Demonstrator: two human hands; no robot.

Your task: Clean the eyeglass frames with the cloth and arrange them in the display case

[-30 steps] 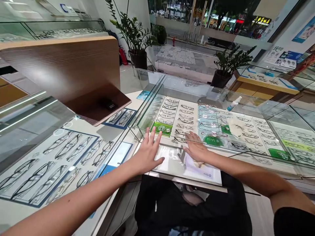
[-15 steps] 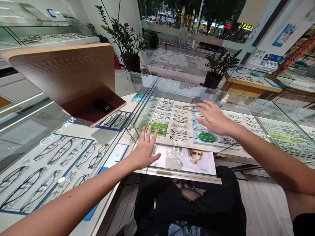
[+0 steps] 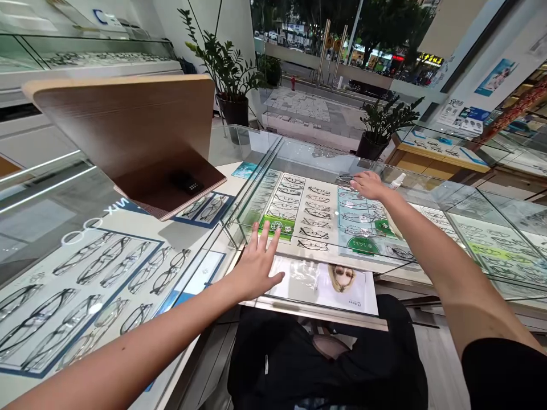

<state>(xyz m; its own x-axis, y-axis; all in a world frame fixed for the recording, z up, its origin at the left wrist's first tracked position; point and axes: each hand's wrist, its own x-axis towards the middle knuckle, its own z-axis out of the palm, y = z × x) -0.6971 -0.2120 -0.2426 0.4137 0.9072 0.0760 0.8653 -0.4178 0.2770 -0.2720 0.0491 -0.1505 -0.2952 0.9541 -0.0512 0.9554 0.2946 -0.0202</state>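
My left hand [image 3: 257, 270] lies palm down with fingers spread on the glass near the counter's front edge, holding nothing. Farther back, my right hand [image 3: 367, 185] reaches across the glass countertop [image 3: 307, 155]. Its fingers are drawn together and bent at a pair of eyeglasses [image 3: 345, 178]; the fingertips' grip is partly hidden. Just right of this hand stands a small white bottle [image 3: 397, 181]. Under the glass lie rows of eyeglass frames [image 3: 315, 221] and a green card [image 3: 277, 226]. A sheet with a face wearing glasses [image 3: 352, 287] lies at the front edge.
A wooden stand with a tilted back [image 3: 137, 114] rises at the left, with a small black object [image 3: 186, 182] in it. More frames are in the left display case [image 3: 102, 259]. Potted plants [image 3: 233, 108] and a glass shopfront lie beyond. My dark-clothed lap is below the counter.
My right hand has come down and its spread fingers have drawn together at the eyeglasses. My left hand stays spread at the front edge. The view has shifted slightly.
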